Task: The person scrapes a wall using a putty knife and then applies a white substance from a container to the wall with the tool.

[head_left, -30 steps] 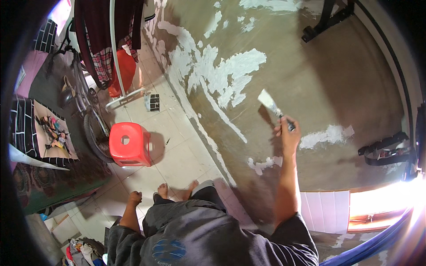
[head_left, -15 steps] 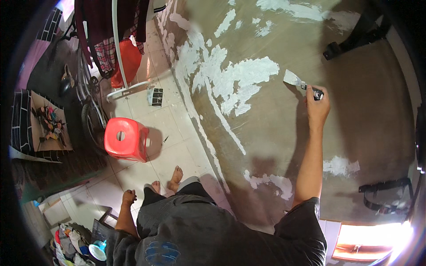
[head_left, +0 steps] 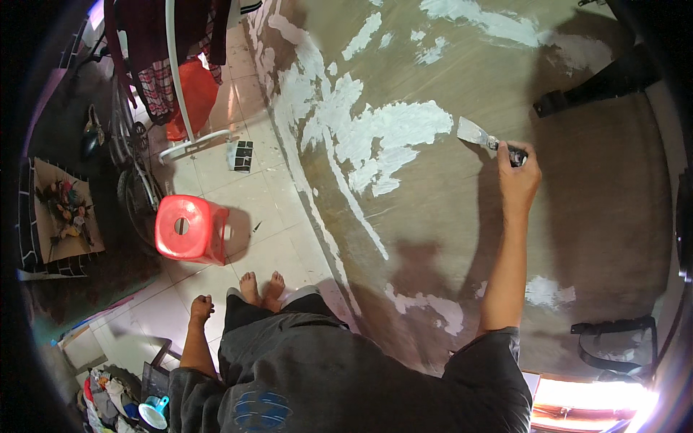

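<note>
My right hand (head_left: 519,179) is closed around the dark handle of a putty knife (head_left: 475,133), out along the brownish wall (head_left: 433,216). The knife's pale, smeared blade points up and left. Its tip is just right of a large rough patch of white putty (head_left: 408,130); whether the blade touches the wall I cannot tell. More white streaks and smaller patches mark the wall. My left hand (head_left: 201,308) hangs low by my left side over the tiled floor, its fingers curled closed with nothing visible in them.
A red plastic stool (head_left: 189,229) stands on the tiles (head_left: 271,238) to the left. Behind it are a white clothes rack (head_left: 177,65) with hanging garments and a bicycle (head_left: 137,166). Black brackets (head_left: 610,83) jut from the wall at right. A clothes pile (head_left: 108,397) lies lower left.
My view has shifted slightly, and the stool and rack appear farther left. My feet are closer together. My right hand keeps hold of the putty knife, almost unmoved against the wall.
</note>
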Motion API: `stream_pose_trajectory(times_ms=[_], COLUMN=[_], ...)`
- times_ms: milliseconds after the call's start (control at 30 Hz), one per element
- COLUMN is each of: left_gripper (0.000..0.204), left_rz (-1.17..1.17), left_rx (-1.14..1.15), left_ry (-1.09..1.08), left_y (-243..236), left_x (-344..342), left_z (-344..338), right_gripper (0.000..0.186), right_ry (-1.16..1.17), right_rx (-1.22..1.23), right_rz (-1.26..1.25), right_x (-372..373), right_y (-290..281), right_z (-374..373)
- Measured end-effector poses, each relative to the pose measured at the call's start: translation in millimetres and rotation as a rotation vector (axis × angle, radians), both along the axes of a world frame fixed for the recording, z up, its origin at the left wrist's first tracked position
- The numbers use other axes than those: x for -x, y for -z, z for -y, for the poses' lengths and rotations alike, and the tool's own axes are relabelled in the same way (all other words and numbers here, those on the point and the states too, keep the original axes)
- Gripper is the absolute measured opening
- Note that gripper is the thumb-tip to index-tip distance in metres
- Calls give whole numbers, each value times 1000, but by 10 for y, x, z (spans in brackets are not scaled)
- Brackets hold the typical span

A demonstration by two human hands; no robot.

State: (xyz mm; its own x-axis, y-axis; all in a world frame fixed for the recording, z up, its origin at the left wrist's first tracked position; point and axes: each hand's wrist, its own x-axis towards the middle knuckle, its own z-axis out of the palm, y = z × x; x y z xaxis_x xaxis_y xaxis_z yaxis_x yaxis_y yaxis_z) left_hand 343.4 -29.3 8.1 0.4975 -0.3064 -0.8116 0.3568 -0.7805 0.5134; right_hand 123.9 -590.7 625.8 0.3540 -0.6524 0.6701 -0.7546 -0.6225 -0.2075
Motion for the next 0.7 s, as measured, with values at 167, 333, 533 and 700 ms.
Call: stream_pose_trajectory(times_ms=[167, 333, 533, 700], left_gripper=[34, 36, 34, 34], left_rz=[-15, 18, -7, -58], left_rx=[-19, -36, -43, 54], left_ry=[65, 82, -19, 51], left_y=[152, 299, 335, 248], left_x=[-157, -349, -338, -166], left_z=[107, -5, 236, 596], right_gripper=[21, 20, 21, 22], right_ry=[-55, -8, 29, 22], right_rx=[18, -79, -4, -29], right_rz=[9, 101, 102, 91], right_x=[13, -63, -61, -269], right_y=[250, 304, 141, 302], right_z=[119, 106, 197, 230])
